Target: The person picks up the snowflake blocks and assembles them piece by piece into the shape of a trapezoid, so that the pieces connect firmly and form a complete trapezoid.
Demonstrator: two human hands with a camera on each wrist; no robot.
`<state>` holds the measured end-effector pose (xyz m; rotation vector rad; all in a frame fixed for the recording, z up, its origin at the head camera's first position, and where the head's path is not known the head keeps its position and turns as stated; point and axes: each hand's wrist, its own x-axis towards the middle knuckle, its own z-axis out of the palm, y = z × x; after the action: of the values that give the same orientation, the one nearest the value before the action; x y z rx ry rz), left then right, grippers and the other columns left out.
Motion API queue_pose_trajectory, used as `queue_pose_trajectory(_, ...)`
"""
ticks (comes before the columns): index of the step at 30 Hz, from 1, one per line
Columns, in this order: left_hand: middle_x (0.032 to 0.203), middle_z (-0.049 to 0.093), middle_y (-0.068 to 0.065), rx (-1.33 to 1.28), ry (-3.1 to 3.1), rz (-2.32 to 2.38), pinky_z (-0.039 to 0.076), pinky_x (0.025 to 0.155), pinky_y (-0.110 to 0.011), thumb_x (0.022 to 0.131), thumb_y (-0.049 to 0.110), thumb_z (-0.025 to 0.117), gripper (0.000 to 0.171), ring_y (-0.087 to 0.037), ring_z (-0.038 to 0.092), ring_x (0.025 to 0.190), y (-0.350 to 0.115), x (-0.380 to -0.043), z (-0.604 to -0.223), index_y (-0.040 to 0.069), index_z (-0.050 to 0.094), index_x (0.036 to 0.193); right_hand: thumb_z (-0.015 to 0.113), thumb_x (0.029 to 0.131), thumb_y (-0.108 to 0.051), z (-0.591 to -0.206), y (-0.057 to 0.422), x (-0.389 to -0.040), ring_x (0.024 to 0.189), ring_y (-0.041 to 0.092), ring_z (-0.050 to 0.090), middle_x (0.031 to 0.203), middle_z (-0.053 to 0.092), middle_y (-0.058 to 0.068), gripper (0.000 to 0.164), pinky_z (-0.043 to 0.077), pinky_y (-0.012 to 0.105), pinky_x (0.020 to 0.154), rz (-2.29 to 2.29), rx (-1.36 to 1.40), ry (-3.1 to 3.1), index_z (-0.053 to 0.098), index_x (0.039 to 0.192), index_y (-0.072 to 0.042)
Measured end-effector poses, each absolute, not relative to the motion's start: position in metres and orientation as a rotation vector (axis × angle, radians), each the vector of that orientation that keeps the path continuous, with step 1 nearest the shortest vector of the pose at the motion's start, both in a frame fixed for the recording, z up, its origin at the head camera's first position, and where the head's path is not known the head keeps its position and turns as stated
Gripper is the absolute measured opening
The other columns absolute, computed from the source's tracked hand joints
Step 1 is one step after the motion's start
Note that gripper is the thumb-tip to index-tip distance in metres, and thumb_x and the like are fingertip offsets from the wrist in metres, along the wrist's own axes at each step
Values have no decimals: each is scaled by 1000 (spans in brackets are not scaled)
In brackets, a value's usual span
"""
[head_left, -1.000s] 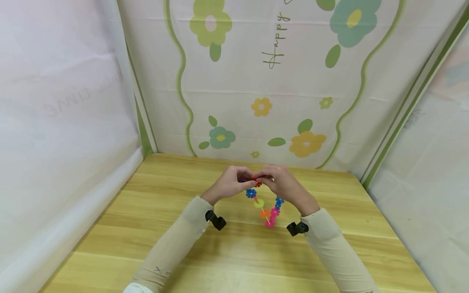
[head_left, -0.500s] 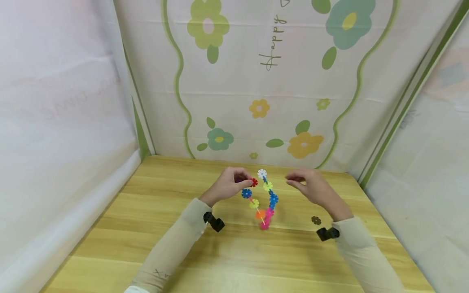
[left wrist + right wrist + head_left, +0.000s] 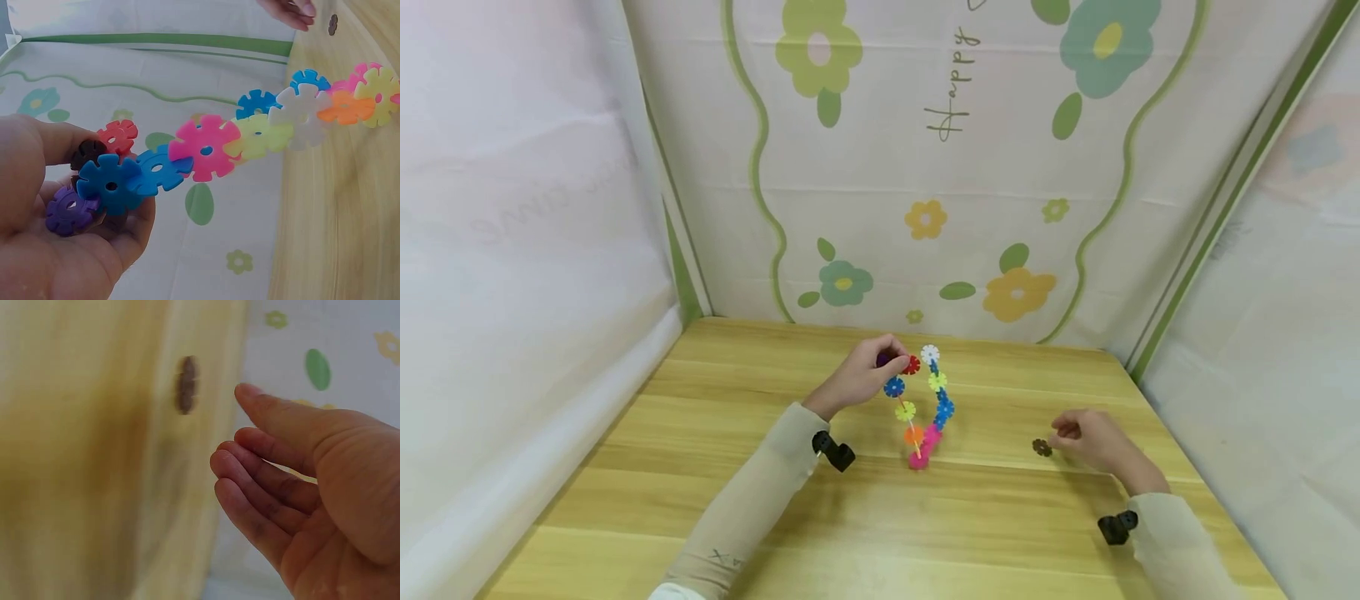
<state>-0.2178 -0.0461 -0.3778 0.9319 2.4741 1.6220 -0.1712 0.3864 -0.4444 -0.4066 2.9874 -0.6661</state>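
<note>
A curved chain of colourful interlocking snowflake discs hangs from my left hand. Thumb and fingers pinch it near its red disc, with a black disc, a purple disc and a blue disc close by. The chain's other end is a white disc, apart from the hand. On the right, a loose brown snowflake disc lies on the table. Beside it is my right hand, holding nothing; in the right wrist view its fingers are relaxed, apart from the disc.
The wooden table ends at the back against a floral fabric wall. White fabric sides rise on the left and right.
My right hand has let go of the chain and moved right and down toward the brown disc. The left hand keeps its hold, and the white end now stands apart from the red disc.
</note>
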Motion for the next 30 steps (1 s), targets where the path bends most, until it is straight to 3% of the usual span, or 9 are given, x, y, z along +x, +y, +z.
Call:
queue_pose_trajectory(6,94,62,-16,939,2467,1616,41,65,-24,111,21,56,16,-17,48,74,-47,-218,-378,7,65,111,83,93,-25,-465,387,-170,84,12,66,95,75,3,28,55,25,71,-734,-365,2957,77,108,-2)
queue_pose_trajectory(16,92,61,-12,951,2491,1622,41,65,-25,111,21,56,17,-18,48,74,-48,-217,-374,7,64,111,83,91,-15,-460,375,-176,81,12,62,90,71,1,15,52,24,69,-832,-317,2885,71,96,-7)
queue_pose_trajectory(22,92,61,-15,960,2492,1625,41,66,-25,111,20,56,16,-18,48,74,-49,-217,-374,6,63,109,83,92,-19,-451,343,-187,76,8,62,85,71,-5,14,51,25,68,-797,-483,2967,70,88,-16)
queue_pose_trajectory(30,93,61,-11,949,2497,1617,41,66,-24,111,18,55,15,-17,48,75,-50,-215,-374,6,62,109,80,95,-13,-420,278,-199,73,14,66,83,70,-5,12,55,24,64,-964,-723,2918,70,90,-16)
